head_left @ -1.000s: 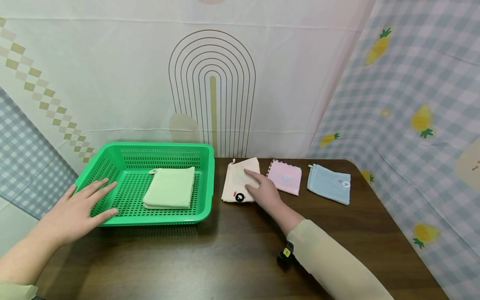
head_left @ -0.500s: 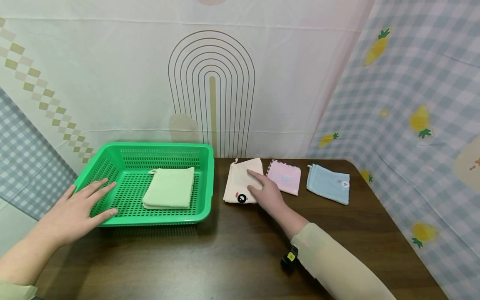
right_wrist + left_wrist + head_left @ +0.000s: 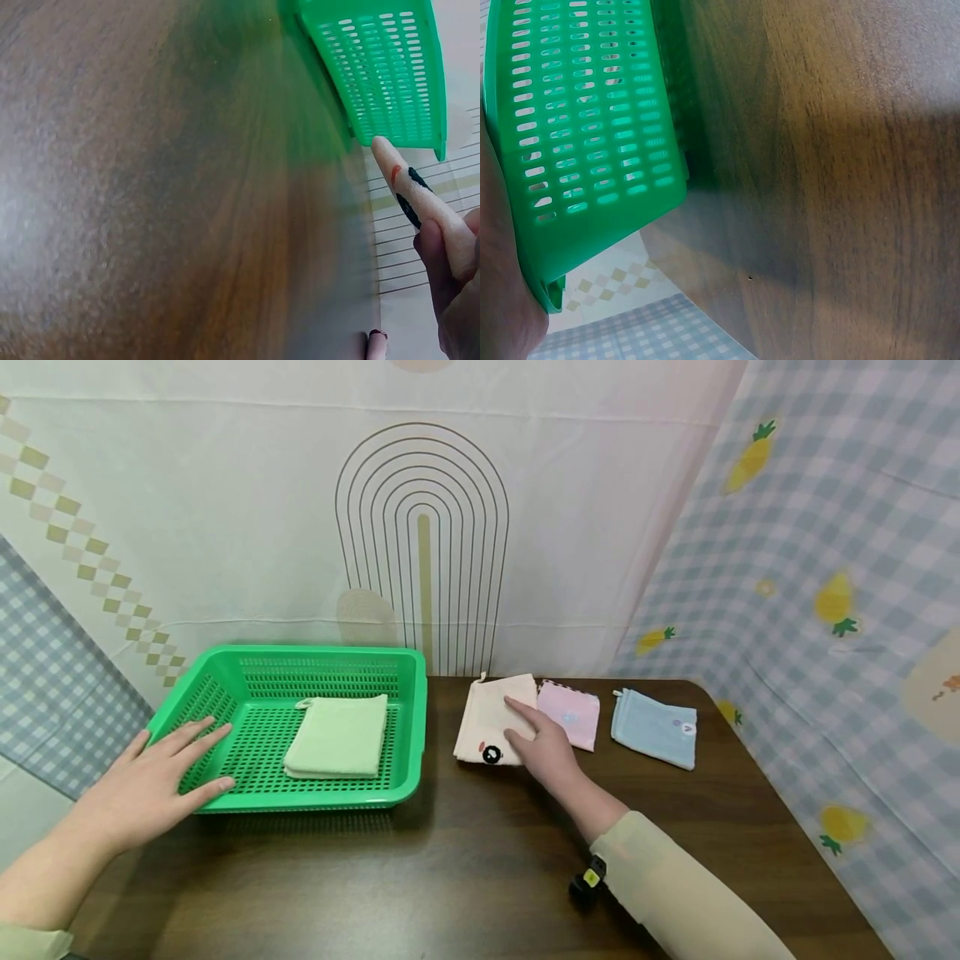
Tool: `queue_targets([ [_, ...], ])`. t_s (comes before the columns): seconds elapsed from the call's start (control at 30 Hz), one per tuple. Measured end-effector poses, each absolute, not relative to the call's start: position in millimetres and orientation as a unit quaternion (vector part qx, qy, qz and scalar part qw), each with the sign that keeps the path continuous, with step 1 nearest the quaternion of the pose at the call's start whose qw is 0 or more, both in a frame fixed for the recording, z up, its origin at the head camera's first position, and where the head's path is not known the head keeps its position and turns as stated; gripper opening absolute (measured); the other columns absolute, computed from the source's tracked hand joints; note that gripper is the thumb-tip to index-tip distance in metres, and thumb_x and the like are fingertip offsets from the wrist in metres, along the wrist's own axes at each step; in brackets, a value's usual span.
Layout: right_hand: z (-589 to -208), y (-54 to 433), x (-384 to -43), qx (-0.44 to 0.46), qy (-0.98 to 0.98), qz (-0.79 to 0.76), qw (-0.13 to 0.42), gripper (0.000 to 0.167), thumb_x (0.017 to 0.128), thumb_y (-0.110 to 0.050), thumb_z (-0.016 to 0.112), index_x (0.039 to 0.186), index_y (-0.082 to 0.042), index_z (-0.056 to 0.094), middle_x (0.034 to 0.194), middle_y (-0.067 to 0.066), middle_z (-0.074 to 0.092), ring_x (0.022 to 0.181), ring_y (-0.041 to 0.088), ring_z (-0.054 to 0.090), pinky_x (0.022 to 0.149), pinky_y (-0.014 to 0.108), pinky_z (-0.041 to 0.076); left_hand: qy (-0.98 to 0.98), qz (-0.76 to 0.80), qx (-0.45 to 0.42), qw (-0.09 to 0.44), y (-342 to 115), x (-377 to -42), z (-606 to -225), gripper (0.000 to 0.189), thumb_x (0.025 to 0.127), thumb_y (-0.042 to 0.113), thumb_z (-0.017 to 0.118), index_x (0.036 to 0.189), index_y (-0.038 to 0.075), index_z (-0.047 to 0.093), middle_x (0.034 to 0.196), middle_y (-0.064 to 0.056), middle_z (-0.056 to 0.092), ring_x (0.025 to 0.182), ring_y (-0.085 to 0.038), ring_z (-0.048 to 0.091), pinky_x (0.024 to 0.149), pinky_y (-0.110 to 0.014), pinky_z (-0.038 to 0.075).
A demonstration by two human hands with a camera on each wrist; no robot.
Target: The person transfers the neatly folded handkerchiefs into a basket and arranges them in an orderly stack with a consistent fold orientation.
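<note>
My right hand [image 3: 546, 750] holds a folded cream hand towel [image 3: 487, 714], thumb and fingers gripping its right side. That towel has a small hanging loop and a black-and-red face print. Seen from the right wrist, the towel [image 3: 405, 180] shows edge-on above the table, with the thumb on its near side. On the left rim of a green plastic basket [image 3: 421, 727] rests my left hand [image 3: 146, 789], fingers spread and straight over the inside. A folded pale green towel [image 3: 341, 737] lies in the basket. The left wrist view shows the basket's slotted outer wall [image 3: 592, 112].
Right of the cream towel, a pink towel [image 3: 576, 714] with a checked edge lies partly overlapped by it in the head view. Farther right is a blue towel [image 3: 652, 728]. Behind the brown table [image 3: 420, 877] hangs a printed cloth [image 3: 600, 510].
My right hand and the cream towel have shifted right, and the towel now overlaps the pink one in the head view. The left hand stays on the basket.
</note>
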State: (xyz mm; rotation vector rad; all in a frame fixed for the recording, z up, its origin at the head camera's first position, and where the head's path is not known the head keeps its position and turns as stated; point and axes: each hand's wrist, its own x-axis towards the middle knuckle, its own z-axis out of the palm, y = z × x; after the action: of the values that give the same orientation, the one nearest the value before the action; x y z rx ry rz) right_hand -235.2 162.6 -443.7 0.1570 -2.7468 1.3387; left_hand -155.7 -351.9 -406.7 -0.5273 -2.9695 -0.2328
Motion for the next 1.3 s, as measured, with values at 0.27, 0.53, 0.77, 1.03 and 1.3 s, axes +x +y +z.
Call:
queue_targets([
  [0.27,-438.4,161.6,-231.6,0.059,-0.888,0.453,0.057,0.050,0.094,-0.025,0.067,0.142,-0.030,0.056,0.146,0.001,0.052,0.139,0.025,0.042,0.114,0.045,0.035,-0.979,-0.077,-0.178,0.056,-350.9,-155.4,-404.1,0.081,0.095,0.050,0.060,0.160,0.023,0.020,0.160,-0.019,0.026,0.136,-0.049,0.036,0.117,-0.051,-0.019],
  [0.53,-434.9,160.2,-229.7,0.049,-0.882,0.464,0.059,0.050,0.094,-0.025,0.068,0.142,-0.032,0.056,0.147,0.001,0.052,0.139,0.024,0.042,0.113,0.045,0.037,-0.980,-0.075,-0.176,0.048,-349.5,-156.2,-402.2,0.081,0.095,0.052,0.059,0.160,0.023,0.019,0.159,-0.020,0.027,0.136,-0.049,0.035,0.116,-0.051,-0.020],
  [0.77,-430.1,159.2,-227.5,0.048,-0.877,0.473,0.069,0.050,0.094,-0.024,0.069,0.142,-0.030,0.057,0.146,0.003,0.052,0.138,0.023,0.043,0.112,0.043,0.038,-0.980,-0.075,-0.176,0.047,-348.6,-156.3,-401.4,0.081,0.095,0.052,0.059,0.160,0.023,0.019,0.158,-0.020,0.028,0.136,-0.049,0.036,0.116,-0.052,-0.020],
  [1.03,-419.5,155.9,-225.7,0.045,-0.864,0.496,0.070,0.051,0.093,-0.022,0.069,0.142,-0.028,0.057,0.147,0.008,0.051,0.136,0.024,0.045,0.112,0.043,0.038,-0.980,-0.078,-0.175,0.047,-349.8,-155.1,-402.1,0.081,0.095,0.052,0.059,0.160,0.023,0.020,0.158,-0.020,0.028,0.135,-0.049,0.036,0.116,-0.052,-0.020],
  [1.3,-409.8,153.7,-223.3,0.034,-0.860,0.505,0.062,0.051,0.093,-0.023,0.068,0.142,-0.031,0.057,0.149,0.008,0.049,0.135,0.023,0.045,0.110,0.045,0.040,-0.980,-0.076,-0.176,0.051,-351.0,-154.9,-403.1,0.081,0.095,0.051,0.059,0.160,0.023,0.020,0.159,-0.019,0.027,0.136,-0.048,0.035,0.117,-0.051,-0.019],
])
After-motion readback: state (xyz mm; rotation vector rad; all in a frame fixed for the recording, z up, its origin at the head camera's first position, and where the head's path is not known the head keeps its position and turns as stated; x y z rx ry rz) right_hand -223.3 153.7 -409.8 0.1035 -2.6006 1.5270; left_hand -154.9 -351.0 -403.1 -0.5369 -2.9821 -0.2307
